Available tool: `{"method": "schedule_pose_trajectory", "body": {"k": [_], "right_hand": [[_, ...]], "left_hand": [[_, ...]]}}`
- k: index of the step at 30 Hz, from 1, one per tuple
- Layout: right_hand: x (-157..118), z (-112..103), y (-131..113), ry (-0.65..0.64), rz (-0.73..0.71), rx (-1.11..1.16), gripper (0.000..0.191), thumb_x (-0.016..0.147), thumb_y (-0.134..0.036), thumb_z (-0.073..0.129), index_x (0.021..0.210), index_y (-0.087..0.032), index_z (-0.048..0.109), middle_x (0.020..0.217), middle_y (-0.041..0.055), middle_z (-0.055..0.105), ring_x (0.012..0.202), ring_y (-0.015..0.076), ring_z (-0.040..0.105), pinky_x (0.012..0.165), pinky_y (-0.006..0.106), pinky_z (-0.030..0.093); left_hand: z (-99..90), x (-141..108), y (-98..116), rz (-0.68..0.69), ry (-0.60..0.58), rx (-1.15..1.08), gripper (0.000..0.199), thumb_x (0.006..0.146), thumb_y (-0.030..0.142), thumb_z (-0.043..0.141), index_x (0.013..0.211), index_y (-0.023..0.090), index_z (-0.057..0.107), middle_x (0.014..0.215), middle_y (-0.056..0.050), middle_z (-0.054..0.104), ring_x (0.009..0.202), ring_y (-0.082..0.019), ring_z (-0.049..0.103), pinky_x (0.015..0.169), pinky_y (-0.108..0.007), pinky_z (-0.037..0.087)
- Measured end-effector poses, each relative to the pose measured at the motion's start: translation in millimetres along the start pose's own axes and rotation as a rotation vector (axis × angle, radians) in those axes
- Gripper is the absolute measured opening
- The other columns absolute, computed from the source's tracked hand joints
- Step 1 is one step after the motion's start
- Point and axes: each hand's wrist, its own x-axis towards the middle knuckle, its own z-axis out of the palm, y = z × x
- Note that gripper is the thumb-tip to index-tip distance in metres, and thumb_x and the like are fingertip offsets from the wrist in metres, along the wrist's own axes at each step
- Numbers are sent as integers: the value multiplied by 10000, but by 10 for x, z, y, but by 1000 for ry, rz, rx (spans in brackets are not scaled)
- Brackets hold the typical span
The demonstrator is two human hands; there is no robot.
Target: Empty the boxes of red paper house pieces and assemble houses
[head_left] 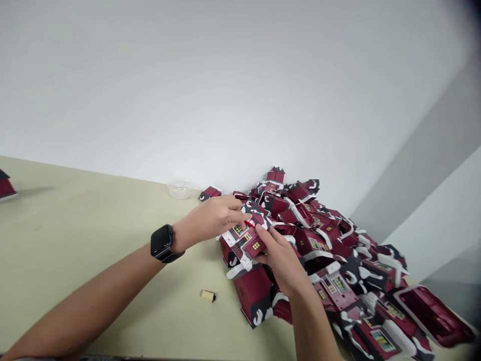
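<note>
My right hand point(282, 258) holds a small toy house point(251, 240), dark red with yellow windows, a dark roof and white snow-like edging. Its thumb lies along the house's front, and the other fingers are mostly behind it. My left hand point(220, 216), with a black watch point(162, 244) on the wrist, pinches a small red-and-white piece point(250, 222) against the front below the roof. Just how that piece sits on the wall is too small to tell. Directly below the hands, another dark red house point(252, 288) lies tilted on the table.
A large heap of similar house parts point(330, 240) spreads over the right of the pale table point(93, 220). A clear plastic bowl point(179, 189) stands by the wall. A small cream block with a dark end point(208, 296) lies in front. One house point(6, 185) is at the far left.
</note>
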Motion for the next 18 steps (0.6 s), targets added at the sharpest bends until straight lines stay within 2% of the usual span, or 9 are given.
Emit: {"method": "schedule_pose_trajectory", "body": {"k": [5, 12, 18], "right_hand": [[17, -79, 35, -16, 5, 48, 395, 882, -512, 682, 1163, -236, 650, 1167, 49, 730, 1033, 247, 691, 764, 316, 609], [-10, -111, 74, -51, -24, 78, 575, 849, -581, 730, 1287, -223, 630, 1209, 66, 720, 981, 226, 702, 756, 314, 601], [12, -144, 63, -33, -37, 24, 623, 835, -640, 730, 1301, -239, 623, 1235, 59, 713, 1022, 233, 691, 787, 323, 596]], "left_hand": [[12, 51, 56, 88, -34, 22, 403, 1015, 24, 370, 1075, 191, 732, 849, -68, 640, 783, -167, 572, 696, -285, 471], [0, 47, 65, 111, -41, -22, 387, 989, -7, 407, 1055, 198, 729, 848, -54, 629, 765, -156, 546, 703, -274, 462], [-2, 49, 88, 118, -33, -2, 370, 985, -3, 415, 1078, 194, 713, 882, -61, 643, 790, -163, 554, 696, -282, 462]]}}
